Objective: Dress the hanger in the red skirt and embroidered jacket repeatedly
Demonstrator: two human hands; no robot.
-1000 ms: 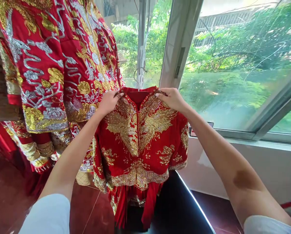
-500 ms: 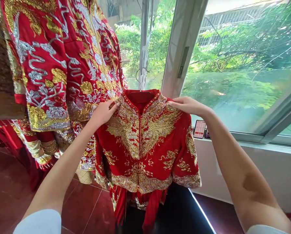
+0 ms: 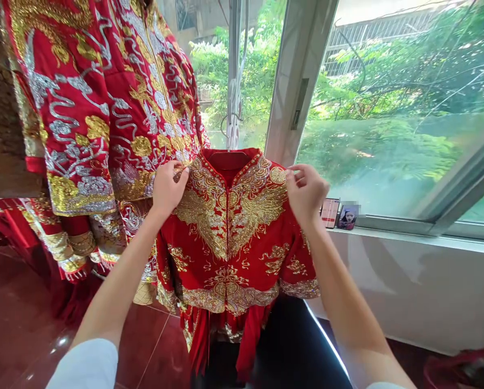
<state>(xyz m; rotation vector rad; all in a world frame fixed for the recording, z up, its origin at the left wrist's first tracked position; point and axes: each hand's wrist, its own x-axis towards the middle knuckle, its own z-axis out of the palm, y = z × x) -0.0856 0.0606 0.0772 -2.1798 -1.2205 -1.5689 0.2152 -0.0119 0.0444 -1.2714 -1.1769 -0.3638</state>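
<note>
A red jacket [image 3: 262, 232] with gold embroidery hangs upright in front of me, its front closed down the middle. The hook of a hanger [image 3: 228, 129] rises out of its collar. On the left shoulder of the picture, my left hand [image 3: 169, 186] pinches the fabric between thumb and fingers. Opposite it, my right hand [image 3: 306, 192] grips the other shoulder seam, fingers curled. Below the hem, a red skirt [image 3: 252, 335] with hanging panels shows in part.
Larger red garments [image 3: 124, 108] with gold and silver embroidery hang close on the left. Windows [image 3: 388, 119] fill the back and right. Two phones or cards [image 3: 348, 215] lean on the sill [image 3: 400, 231]. A black surface [image 3: 294, 340] lies beneath the jacket, above red floor tiles [image 3: 153, 346].
My right hand has gone from flat along the shoulder to a curled grip at its outer side. My left hand has shifted slightly left and outward along its shoulder.
</note>
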